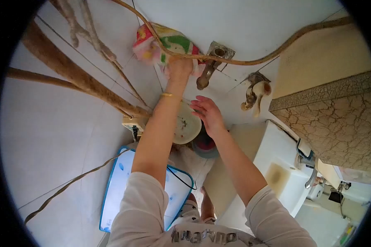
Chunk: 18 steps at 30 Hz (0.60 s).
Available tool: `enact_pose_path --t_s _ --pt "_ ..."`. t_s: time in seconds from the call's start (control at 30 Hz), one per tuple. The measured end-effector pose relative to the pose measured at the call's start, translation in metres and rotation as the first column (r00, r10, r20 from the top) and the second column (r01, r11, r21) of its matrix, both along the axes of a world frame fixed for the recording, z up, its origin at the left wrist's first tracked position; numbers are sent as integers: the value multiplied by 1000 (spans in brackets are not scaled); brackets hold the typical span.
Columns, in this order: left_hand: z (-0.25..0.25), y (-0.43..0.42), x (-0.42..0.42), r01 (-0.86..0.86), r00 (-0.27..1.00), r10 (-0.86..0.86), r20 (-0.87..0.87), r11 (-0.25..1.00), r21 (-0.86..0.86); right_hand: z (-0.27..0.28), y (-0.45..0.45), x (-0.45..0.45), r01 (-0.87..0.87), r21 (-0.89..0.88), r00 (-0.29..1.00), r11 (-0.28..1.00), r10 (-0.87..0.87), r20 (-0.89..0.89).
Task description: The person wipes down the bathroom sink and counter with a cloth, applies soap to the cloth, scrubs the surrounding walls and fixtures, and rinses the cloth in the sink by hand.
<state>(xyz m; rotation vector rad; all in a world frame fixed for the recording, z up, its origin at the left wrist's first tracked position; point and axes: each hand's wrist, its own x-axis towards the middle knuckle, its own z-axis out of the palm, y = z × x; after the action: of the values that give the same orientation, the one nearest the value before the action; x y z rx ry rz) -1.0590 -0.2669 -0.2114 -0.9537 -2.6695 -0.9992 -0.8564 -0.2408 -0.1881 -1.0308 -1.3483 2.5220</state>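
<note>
Against the patterned cloth, the left hand is partly hidden.

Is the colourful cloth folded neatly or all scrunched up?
Scrunched up. The colourful cloth has an uneven outline and bunches loosely around the left hand, with no neat square folds showing.

From here I see the left hand on a colourful cloth against the tiled wall, its fingers hard to make out. A brown hose crosses in front. The right hand is spread, near a pale basin. 2 worn taps jut out beside them.
</note>
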Motion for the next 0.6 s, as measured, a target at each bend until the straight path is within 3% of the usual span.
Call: enact_pose_path --t_s 0.03,0.17,0.37,0.47,0.53,0.57,0.6 --pt "8 3 -1 -42 999 43 -25 999 30 4 -3 4 -48 10 999 999 48 -19" --pt "21 21 28 -113 989 121 -79 988 107 16 -8 26 94 -46 995 994 -96 -30" --pt "17 70 141 65 997 -65 35 998 -13 21 22 62 309 -20 945 951 -310 -101" --pt "21 83 194 122 968 -150 201 982 144 41 34 73 415 -151 898 897 -430 -89" --pt "26 86 213 89 878 -273 393 900 427 36 49 93 444 -177 890 879 -456 -31" --pt "27 86 220 178 856 -318 407 921 346 31 56 103 460 -190 883 867 -469 -2" --pt "23 84 229 169 761 -393 517 888 427 41 55 109 463 -225 879 857 -476 -4"
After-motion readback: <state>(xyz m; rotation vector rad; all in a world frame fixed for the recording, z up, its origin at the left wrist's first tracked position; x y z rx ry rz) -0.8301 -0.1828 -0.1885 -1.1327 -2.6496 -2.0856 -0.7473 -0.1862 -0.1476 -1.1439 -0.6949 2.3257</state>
